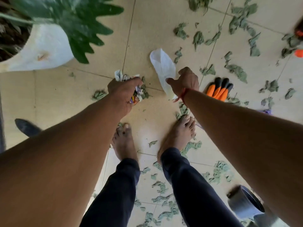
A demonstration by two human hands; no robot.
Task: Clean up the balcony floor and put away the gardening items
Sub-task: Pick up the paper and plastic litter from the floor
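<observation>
Wad of crumpled paper and dry leaves (139, 93) clutched in left hand (121, 90), fingers curled tight, above the tiled floor (150, 30). Right hand (186, 82) grips a white bag (161, 63). Orange-and-black gloves (220, 90) lie just beside it. Scattered leaves (236, 69) all around bare feet. White plant pot (47, 48) upper left.
</observation>
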